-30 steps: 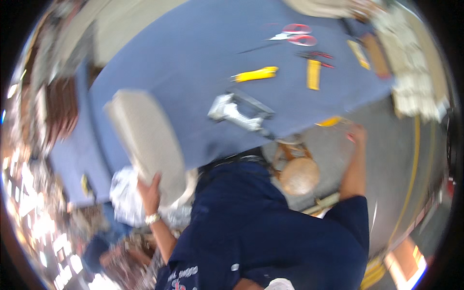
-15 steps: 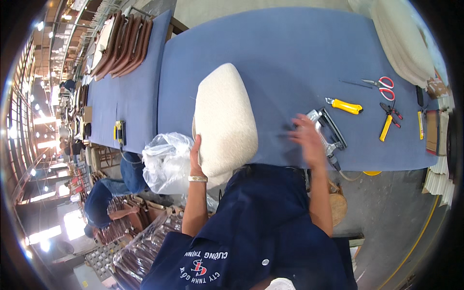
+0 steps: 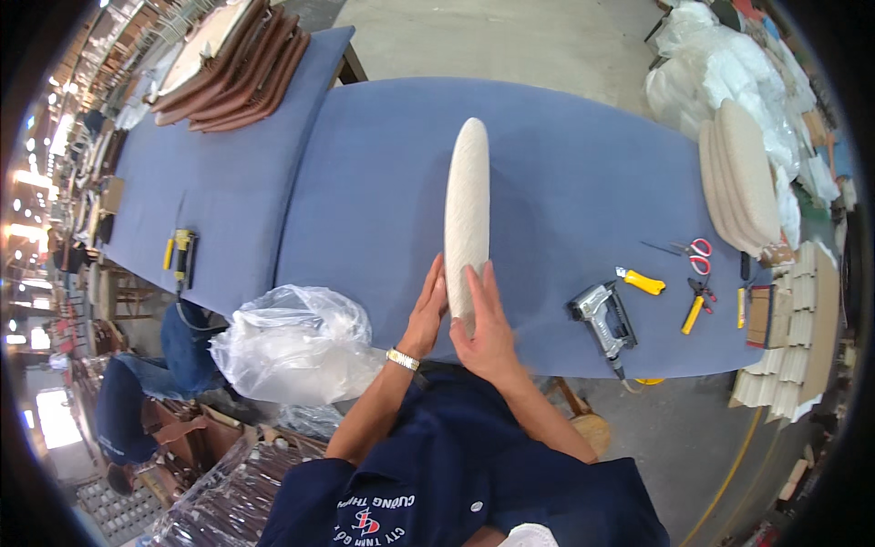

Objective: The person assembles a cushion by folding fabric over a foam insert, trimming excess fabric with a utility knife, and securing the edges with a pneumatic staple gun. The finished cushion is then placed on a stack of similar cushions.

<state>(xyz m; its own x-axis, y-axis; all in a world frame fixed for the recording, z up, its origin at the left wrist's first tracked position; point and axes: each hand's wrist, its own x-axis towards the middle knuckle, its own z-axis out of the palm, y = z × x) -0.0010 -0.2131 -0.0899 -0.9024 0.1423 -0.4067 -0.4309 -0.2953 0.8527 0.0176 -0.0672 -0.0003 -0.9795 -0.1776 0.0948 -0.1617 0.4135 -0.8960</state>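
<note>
right, both hands are on the cushion (image 3: 468,214), a pale cream seat pad stood up on its edge on the blue table (image 3: 565,182), so from above it reads as a long thin sliver running away from the person. left hand (image 3: 427,305) is flat against its left face near the close end, fingers straight and together; a watch (image 3: 401,359) sits on that wrist. right hand (image 3: 485,328) is flat on the right face, fingers also extended, so the pad's near end is sandwiched between the two palms. not a pinch, more a press from both sides. just right of the hands on the table lies a staple gun (image 3: 602,314), then a yellow-handled knife (image 3: 641,281), red-handled scissors (image 3: 694,251) and yellow-handled pliers (image 3: 694,305) further right. a stack of similar cushions (image 3: 743,178) sits at the far right edge of the table. a clear plastic bag (image 3: 292,342) bulges off the near table edge to the person's left. a second blue table (image 3: 228,173) to the left carries a pile of brown seat frames (image 3: 232,68) at its far end.
</note>
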